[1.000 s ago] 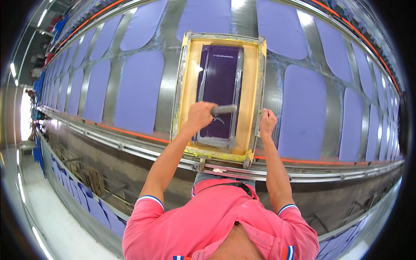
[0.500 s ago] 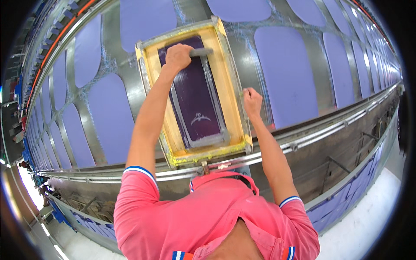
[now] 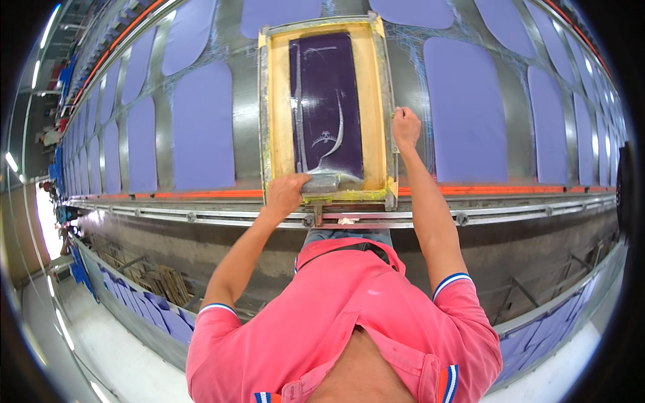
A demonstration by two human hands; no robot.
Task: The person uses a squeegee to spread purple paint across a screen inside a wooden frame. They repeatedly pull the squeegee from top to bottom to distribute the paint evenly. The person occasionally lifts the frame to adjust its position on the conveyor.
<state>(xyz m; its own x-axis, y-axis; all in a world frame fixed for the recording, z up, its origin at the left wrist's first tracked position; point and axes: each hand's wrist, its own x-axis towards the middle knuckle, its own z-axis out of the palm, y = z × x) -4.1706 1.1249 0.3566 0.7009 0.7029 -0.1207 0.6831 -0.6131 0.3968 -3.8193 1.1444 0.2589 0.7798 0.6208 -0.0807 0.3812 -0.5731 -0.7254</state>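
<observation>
A rectangular screen frame [image 3: 386, 80] with a yellowish inner border lies on the long metal table. Dark purple ink [image 3: 326, 74] fills its middle, streaked pale in places, around a small pale printed design. Near the frame's close end, my left hand [image 3: 285, 193] is closed on a grey squeegee [image 3: 326, 180] lying crosswise over the ink. My right hand [image 3: 406, 127] is closed at the frame's outer right side, gripping a small fitting there; the fitting is mostly hidden by my fingers.
Flat lilac pieces [image 3: 463, 114] are laid in two rows along the curving table on both sides of the frame. A metal rail [image 3: 504, 216] and orange strip [image 3: 500, 190] run along the near edge. Below, more lilac pieces [image 3: 151, 309] rest on a lower level. People [image 3: 50, 138] appear small at far left.
My left hand went with the squeegee from mid-screen to the far end, then back to the near end, changing the streaks in the ink. My right hand stayed at the frame's side.
</observation>
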